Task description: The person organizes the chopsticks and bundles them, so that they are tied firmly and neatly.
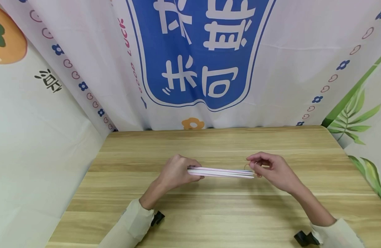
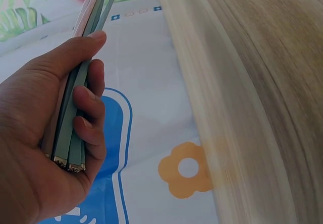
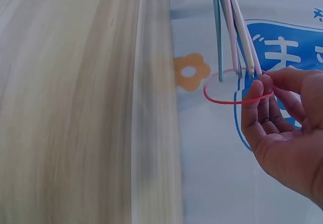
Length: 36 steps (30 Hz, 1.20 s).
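My left hand (image 1: 177, 171) grips a bundle of chopsticks (image 1: 221, 172) near one end, holding it sideways above the table. In the left wrist view, the chopsticks (image 2: 72, 130) are pale green and pink with gold-coloured ends, and the fingers curl round them. At the bundle's other end, my right hand (image 1: 274, 171) pinches a thin red rubber band (image 3: 222, 102). The right wrist view shows the band as an open loop at the narrow, slightly spread tips. Whether every tip lies inside the loop, I cannot tell.
Beneath both hands spreads a wood-grain table (image 1: 209, 213). A printed white curtain (image 1: 280, 86) with a blue panel hangs along its back edge. Dark devices (image 1: 305, 238) are worn at the wrists.
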Available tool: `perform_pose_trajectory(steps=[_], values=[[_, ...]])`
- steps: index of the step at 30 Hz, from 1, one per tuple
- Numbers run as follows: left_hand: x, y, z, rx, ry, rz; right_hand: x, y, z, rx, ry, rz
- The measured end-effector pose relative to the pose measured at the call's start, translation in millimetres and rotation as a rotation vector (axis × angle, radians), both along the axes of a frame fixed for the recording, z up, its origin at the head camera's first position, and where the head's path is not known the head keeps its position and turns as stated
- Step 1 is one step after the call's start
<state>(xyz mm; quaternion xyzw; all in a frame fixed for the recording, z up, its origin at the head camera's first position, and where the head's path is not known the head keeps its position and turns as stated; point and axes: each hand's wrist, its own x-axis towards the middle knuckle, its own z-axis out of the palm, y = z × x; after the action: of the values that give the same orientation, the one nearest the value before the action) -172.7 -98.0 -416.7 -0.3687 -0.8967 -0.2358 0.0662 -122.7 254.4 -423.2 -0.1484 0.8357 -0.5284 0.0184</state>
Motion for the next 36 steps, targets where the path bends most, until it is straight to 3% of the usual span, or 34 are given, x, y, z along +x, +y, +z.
perform_pose_trajectory(steps=[11,20,28,36], values=[[0.0,-0.7,-2.2,0.049,-0.003,0.043,11.7,-8,5.3,-0.019,-0.002,-0.006],[1.0,1.7,-2.2,0.071,0.003,0.089,17.6,-16,-8.3,-0.079,0.058,-0.006],[1.1,2.1,-2.6,0.143,-0.013,0.14,20.5,-25,-22.3,-0.193,0.101,-0.055],[0.9,1.9,-0.5,0.185,-0.01,0.174,19.4,-32,-30.9,-0.379,0.049,0.045]])
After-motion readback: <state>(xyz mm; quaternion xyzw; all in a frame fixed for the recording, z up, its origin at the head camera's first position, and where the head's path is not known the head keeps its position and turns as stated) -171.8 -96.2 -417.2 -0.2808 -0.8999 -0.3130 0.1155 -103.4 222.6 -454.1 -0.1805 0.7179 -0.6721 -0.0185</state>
